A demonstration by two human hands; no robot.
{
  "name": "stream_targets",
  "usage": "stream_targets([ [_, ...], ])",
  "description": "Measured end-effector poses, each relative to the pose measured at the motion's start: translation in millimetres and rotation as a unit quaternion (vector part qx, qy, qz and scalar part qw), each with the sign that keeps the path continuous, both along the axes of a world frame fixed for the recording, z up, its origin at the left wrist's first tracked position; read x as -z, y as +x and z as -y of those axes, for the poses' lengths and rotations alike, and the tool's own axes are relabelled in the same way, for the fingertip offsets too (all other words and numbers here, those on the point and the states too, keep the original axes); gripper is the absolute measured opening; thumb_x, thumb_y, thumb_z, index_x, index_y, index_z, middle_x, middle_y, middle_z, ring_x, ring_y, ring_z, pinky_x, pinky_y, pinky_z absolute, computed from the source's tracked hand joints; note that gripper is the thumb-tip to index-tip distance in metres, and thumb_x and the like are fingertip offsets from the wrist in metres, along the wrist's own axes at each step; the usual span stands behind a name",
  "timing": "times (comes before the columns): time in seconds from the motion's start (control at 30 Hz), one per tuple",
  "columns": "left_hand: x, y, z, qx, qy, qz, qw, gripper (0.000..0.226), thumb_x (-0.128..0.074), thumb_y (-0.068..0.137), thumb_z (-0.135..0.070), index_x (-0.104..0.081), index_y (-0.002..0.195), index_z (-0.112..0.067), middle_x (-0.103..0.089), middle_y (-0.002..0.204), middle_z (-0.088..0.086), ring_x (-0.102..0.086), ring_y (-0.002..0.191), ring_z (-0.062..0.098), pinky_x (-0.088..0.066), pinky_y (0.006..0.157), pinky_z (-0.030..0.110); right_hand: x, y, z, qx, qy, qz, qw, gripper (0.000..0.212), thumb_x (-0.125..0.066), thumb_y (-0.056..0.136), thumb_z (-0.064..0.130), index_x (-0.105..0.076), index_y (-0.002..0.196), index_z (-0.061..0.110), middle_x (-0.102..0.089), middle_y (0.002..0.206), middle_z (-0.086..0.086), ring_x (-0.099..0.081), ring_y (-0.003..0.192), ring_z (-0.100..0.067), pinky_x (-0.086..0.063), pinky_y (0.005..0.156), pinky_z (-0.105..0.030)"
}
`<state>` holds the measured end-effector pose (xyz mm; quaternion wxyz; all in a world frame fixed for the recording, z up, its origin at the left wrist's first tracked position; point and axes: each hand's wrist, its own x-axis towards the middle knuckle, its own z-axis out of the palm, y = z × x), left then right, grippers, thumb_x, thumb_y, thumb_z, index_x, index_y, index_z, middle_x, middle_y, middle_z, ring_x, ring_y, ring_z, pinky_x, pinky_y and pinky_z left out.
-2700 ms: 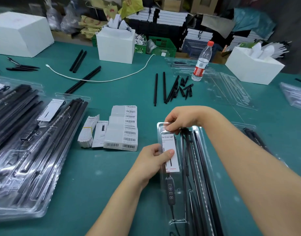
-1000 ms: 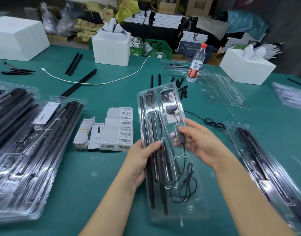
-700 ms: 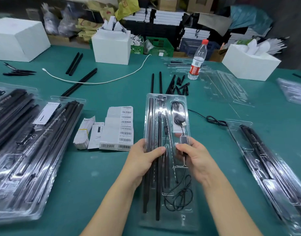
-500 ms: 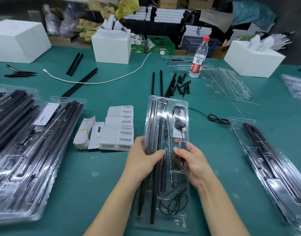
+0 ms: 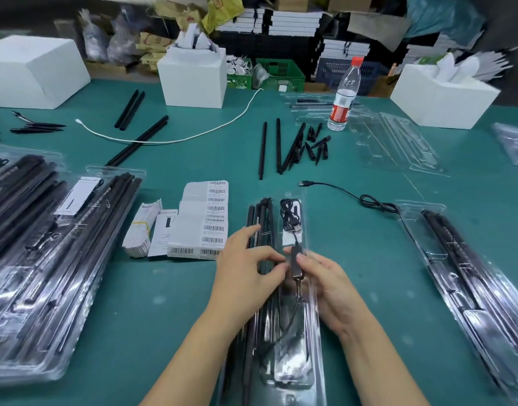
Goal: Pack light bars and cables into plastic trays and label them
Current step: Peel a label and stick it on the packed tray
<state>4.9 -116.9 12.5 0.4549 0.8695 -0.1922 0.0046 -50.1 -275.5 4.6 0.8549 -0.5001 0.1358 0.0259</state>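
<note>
Since half a second ago the tray (image 5: pixel 307 341) sits lower and nearer; left hand (image 5: pixel 246 268) and right hand (image 5: pixel 325 285) both grip the cable controller (image 5: pixel 295 259) over it, pinching. Risk: controller pops out, cable snags the bars (image 5: pixel 263 224). Label stack (image 5: pixel 202 227) lies left, loose cable (image 5: pixel 366 199) right, both near the surface (image 5: pixel 152 303) workspace.
</note>
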Motion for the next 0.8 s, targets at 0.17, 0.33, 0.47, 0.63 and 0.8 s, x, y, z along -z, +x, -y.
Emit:
stream_targets([
  [0.17, -4.3, 0.1, 4.6, 0.008, -0.009, -0.035, 0.999, 0.017, -0.08, 0.08, -0.036, -0.07, 0.075, -0.048, -0.057, 0.119, -0.015, -0.05, 0.12, 0.005, -0.036, 0.105, 0.028, 1.4, 0.6, 6.2, -0.003, 0.014, -0.013, 1.0, 0.042, -0.073, 0.078, 0.022, -0.07, 0.111, -0.004, -0.07, 0.097, -0.021, -0.068, 0.081, -0.025, -0.058, 0.078, -0.035],
  [0.33, -5.6, -0.3, 3.9, 0.02, -0.001, -0.056, 0.998, 0.008, -0.081, 0.08, -0.036, -0.075, 0.078, -0.041, -0.054, 0.111, -0.022, -0.051, 0.115, 0.003, -0.033, 0.096, 0.022, 2.7, -1.3, 9.7, -0.015, 0.036, -0.014, 0.999, 0.034, -0.072, 0.082, 0.021, -0.073, 0.107, -0.002, -0.071, 0.095, -0.023, -0.07, 0.08, -0.026, -0.06, 0.074, -0.035],
  [0.47, -5.6, -1.9, 4.9, 0.016, 0.017, -0.054, 0.998, 0.005, -0.08, 0.081, -0.036, -0.076, 0.079, -0.038, -0.052, 0.108, -0.026, -0.052, 0.115, 0.004, -0.038, 0.1, 0.028, 3.3, -2.6, 11.8, -0.029, 0.036, -0.011, 0.999, 0.037, -0.077, 0.082, 0.022, -0.072, 0.11, -0.002, -0.071, 0.095, -0.022, -0.07, 0.079, -0.027, -0.059, 0.072, -0.036],
  [0.63, -7.1, -2.2, 6.1, 0.023, 0.048, -0.034, 0.998, 0.02, -0.078, 0.082, -0.039, -0.064, 0.071, -0.048, -0.048, 0.103, -0.03, -0.051, 0.114, 0.005, -0.039, 0.105, 0.043, 4.7, -2.5, 12.6, -0.042, 0.036, -0.006, 0.998, 0.042, -0.081, 0.074, 0.027, -0.075, 0.108, 0.002, -0.072, 0.094, -0.019, -0.071, 0.081, -0.025, -0.059, 0.074, -0.035],
  [0.8, -3.3, -5.2, 11.1, 0.003, 0.089, 0.029, 0.996, 0.006, -0.076, 0.083, -0.042, -0.07, 0.079, -0.042, -0.05, 0.102, -0.025, -0.046, 0.114, 0.007, -0.034, 0.102, 0.039, 5.4, -3.0, 13.8, -0.047, 0.029, -0.006, 0.998, 0.045, -0.08, 0.077, 0.026, -0.072, 0.113, 0.0, -0.071, 0.095, -0.019, -0.069, 0.081, -0.025, -0.058, 0.075, -0.035],
])
